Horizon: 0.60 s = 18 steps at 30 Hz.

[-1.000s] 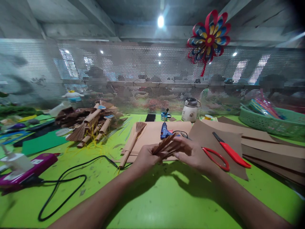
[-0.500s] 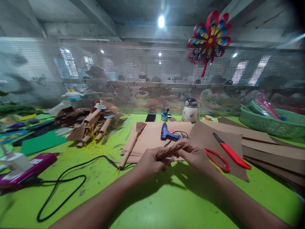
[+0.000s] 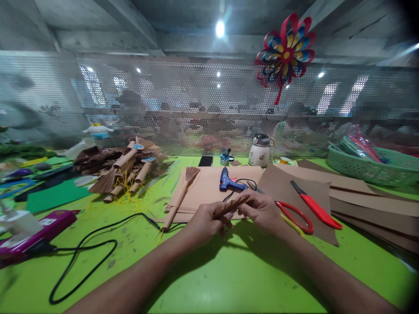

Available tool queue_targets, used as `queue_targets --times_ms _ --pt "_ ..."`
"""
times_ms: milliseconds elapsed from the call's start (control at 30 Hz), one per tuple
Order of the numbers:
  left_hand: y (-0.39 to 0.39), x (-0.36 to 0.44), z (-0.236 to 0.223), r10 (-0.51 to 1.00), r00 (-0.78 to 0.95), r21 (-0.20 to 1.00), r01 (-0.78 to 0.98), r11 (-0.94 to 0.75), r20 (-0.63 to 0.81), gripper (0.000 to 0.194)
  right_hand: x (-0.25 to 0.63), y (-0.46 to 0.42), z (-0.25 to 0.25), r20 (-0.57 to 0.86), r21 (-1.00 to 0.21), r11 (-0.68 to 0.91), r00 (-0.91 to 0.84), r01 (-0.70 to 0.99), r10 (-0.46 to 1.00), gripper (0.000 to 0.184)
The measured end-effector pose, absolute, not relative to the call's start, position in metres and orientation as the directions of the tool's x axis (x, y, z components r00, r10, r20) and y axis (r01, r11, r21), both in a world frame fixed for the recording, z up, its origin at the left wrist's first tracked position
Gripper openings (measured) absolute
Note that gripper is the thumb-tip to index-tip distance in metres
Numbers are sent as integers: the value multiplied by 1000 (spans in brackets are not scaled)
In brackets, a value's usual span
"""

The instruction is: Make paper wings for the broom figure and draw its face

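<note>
My left hand [image 3: 204, 222] and my right hand [image 3: 260, 211] meet over the green table [image 3: 212, 279], both closed on a folded strip of brown pleated paper [image 3: 233, 206] pressed flat between them. The left grips its lower end, the right pinches its upper end. A finished brown paper broom [image 3: 180, 197] lies just left of my hands on a stack of tan sheets [image 3: 209, 188]. A blue glue gun [image 3: 229, 183] rests on the same stack behind my hands.
Red-handled scissors [image 3: 307, 207] lie on brown paper sheets [image 3: 360, 205] at right. A pile of paper brooms [image 3: 124, 168] sits at back left, a black cable [image 3: 88, 248] loops at left, a magenta device [image 3: 36, 231] at far left, a green basket [image 3: 373, 168] far right, a white jar [image 3: 260, 150].
The pleated paper, fanned open between my hands a second ago, has been squeezed shut into a narrow strip. Both hands stay in the same place.
</note>
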<state>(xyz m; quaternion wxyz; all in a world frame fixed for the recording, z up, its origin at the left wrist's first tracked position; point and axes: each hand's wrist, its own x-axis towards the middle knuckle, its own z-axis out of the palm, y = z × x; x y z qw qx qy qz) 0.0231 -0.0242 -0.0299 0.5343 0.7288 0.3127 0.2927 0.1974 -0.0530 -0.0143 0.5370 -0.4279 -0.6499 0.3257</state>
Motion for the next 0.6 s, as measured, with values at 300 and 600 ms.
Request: queue_targets --times_ms 300,600 --pt "-20 19 -24 775 629 973 137 -187 60 26 207 -44 -14 380 -915 391 -114 103 918 15" --pt "-24 19 -27 698 715 985 98 -144 31 38 212 -46 -10 336 -937 348 -185 39 924 13"
